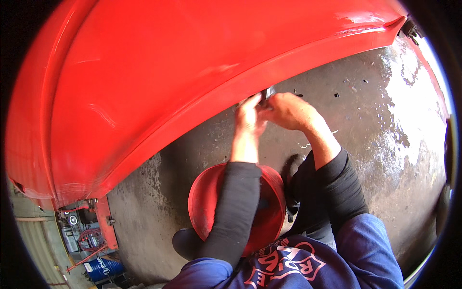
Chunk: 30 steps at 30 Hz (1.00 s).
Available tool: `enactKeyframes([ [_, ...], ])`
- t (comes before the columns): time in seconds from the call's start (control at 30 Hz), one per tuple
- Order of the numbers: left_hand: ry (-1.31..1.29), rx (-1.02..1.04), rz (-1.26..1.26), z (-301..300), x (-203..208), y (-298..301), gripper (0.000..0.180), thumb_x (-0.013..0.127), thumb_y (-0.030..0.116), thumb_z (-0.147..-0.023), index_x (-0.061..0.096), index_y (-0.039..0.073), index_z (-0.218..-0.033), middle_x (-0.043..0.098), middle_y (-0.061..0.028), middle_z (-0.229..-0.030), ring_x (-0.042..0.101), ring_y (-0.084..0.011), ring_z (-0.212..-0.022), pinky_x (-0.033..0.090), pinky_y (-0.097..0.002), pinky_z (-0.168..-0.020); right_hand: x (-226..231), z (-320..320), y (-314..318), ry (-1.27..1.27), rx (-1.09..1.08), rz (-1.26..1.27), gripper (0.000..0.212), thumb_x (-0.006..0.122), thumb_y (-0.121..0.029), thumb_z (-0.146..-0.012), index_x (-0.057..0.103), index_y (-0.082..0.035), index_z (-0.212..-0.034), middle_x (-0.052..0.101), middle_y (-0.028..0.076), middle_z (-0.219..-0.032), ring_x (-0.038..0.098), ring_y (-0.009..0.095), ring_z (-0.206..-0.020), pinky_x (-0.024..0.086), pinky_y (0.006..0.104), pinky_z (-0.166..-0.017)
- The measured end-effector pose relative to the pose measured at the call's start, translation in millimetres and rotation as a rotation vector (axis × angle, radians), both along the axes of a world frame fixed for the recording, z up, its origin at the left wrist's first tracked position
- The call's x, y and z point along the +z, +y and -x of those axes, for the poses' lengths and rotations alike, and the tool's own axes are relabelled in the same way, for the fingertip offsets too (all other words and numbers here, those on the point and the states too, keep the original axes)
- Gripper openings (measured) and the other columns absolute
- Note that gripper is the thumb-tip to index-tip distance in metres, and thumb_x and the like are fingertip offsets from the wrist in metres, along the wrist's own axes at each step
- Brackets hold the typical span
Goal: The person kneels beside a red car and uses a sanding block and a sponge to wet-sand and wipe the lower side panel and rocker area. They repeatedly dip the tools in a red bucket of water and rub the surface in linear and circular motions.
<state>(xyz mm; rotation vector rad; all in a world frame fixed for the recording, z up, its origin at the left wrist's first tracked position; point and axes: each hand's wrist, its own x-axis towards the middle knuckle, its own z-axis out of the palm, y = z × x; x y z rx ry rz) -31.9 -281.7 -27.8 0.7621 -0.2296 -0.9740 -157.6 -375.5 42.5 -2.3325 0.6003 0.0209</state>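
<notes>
Head view: red panel (144, 72) at far left; your left hand (249, 115) pinches a small dark part (265, 95) just by the panel's near edge; your right hand (288, 111) is bunched against it, grip hidden, can't tell. Likely light, stiff; hold its sides.

The floor (358, 159) is grey, stained, concrete-looking stuff, pretty shiny toward the right, with a few small dark bits (337, 95) scattered on it.
</notes>
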Motion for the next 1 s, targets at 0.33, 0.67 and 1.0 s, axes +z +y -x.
enactKeyframes([
  [0.33, 0.228, 0.394, -0.014, -14, 35, 40, 0.04, 0.046, 0.004, -0.096, 0.049, -0.007, -0.134, 0.053, -0.0227, -0.139, 0.049, -0.0356, -0.131, 0.038, -0.0543, -0.114, -11, 13, 0, 0.161, 0.161, -0.03, 0.05, 0.062, -0.046, -0.09, 0.064, -0.012, -0.126, 0.071, 0.02, -0.109, 0.066, 0.038, -0.105, 0.052, 0.0465, -0.091],
  [0.67, 0.063, 0.061, 0.079, 1, -8, -15, 0.039, 0.058, 0.006, -0.091, 0.054, 0.002, -0.13, 0.06, -0.0153, -0.129, 0.059, -0.0308, -0.117, 0.049, -0.0498, -0.101, 5, 4, 3, 0.193, 0.05, -0.022, 0.042, 0.063, -0.039, -0.09, 0.068, -0.008, -0.118, 0.072, 0.02, -0.105, 0.068, 0.036, -0.102, 0.052, 0.0441, -0.088],
  [1.0, 0.142, 0.409, -0.044, -24, 37, 98, 0.038, 0.047, 0.012, -0.096, 0.053, 0.001, -0.132, 0.059, -0.0173, -0.132, 0.057, -0.0335, -0.121, 0.046, -0.0532, -0.105, -4, -5, 16, 0.089, 0.169, -0.086, 0.05, 0.065, -0.039, -0.09, 0.062, -0.007, -0.128, 0.071, 0.021, -0.11, 0.067, 0.036, -0.106, 0.052, 0.0428, -0.09],
])
